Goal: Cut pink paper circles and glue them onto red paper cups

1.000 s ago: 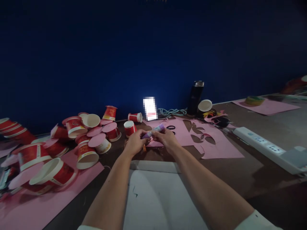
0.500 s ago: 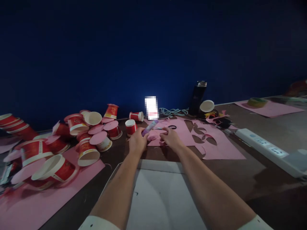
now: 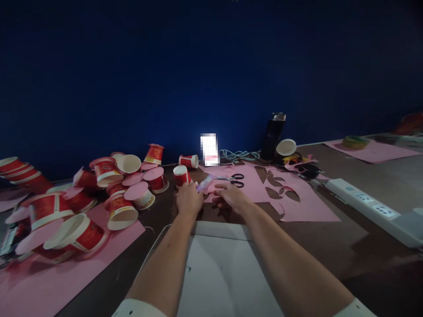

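A purple glue stick [image 3: 205, 182] slants up and to the right out of my left hand [image 3: 190, 200], whose fingers are closed around it. Just behind that hand an upright red paper cup [image 3: 181, 175] stands on the table. My right hand [image 3: 233, 197] hovers over the front edge of a pink paper sheet [image 3: 253, 187], its fingers bent and apart with nothing visible in them. Beyond its fingertips, black-handled scissors [image 3: 234, 178] lie on the pink paper. The paper between my hands is partly hidden by them.
Red paper cups with pink paper discs [image 3: 136, 190] are heaped at the left. A blurred bright screen [image 3: 209, 149] stands at the back, near a cable [image 3: 239, 155] and a dark flask [image 3: 273, 136]. To the right lies a white power strip [image 3: 370, 211]. A white board [image 3: 224, 268] is in front.
My left hand has lowered and tilted the glue stick down. My right hand's fingers, pinched near the pink paper before, have spread and moved slightly down, showing more of the scissors.
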The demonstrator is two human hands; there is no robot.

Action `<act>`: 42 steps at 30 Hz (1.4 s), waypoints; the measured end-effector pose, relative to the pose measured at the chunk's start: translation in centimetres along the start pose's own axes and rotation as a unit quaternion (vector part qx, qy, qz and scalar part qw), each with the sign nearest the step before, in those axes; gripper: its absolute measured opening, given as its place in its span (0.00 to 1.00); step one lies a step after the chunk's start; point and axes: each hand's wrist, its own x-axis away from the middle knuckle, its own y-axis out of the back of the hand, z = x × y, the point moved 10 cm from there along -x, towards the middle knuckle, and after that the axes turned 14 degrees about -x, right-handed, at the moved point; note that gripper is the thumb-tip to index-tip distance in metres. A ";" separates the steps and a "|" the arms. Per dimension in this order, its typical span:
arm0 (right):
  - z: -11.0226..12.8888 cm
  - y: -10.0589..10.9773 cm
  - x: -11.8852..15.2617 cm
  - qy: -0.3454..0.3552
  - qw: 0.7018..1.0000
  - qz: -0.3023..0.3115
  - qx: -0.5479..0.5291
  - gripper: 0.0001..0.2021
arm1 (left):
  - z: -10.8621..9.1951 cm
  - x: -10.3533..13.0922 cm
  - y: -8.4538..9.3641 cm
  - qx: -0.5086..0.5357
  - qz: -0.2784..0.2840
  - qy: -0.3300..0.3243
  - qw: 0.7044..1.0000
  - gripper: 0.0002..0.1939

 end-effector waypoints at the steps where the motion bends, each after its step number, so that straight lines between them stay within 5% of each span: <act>1: -0.1 -0.1 -0.1 0.002 1.000 0.002 -0.006 0.15 | -0.1 0.0 0.0 -0.004 0.000 -0.001 1.000 0.18; 20: -0.5 -1.0 -0.7 0.033 0.999 0.038 -0.003 0.05 | 0.0 -0.3 -0.7 0.038 -0.006 0.000 0.999 0.17; 24: 1.8 0.5 -0.5 0.116 0.993 -0.018 0.024 0.14 | 1.1 -0.1 -0.2 0.062 0.001 0.044 0.997 0.19; 28: 6.2 1.7 1.8 0.286 0.947 -0.103 0.107 0.19 | 1.3 0.1 0.0 0.034 0.005 0.049 0.998 0.20; 32: 8.2 0.7 4.1 0.387 0.912 -0.087 0.103 0.19 | 1.9 0.2 -0.2 -0.007 0.023 0.066 0.998 0.18; 36: 8.3 -0.9 5.1 0.412 0.905 -0.034 0.097 0.18 | 2.1 0.3 1.1 -0.021 -0.027 0.069 0.997 0.18; 39: 7.9 -1.6 5.1 0.397 0.914 -0.006 0.083 0.18 | 1.9 0.3 3.0 0.050 -0.103 0.061 0.991 0.18; 42: 7.6 -1.8 5.1 0.381 0.924 0.008 0.043 0.18 | 2.0 0.0 3.4 0.264 -0.114 0.061 0.956 0.22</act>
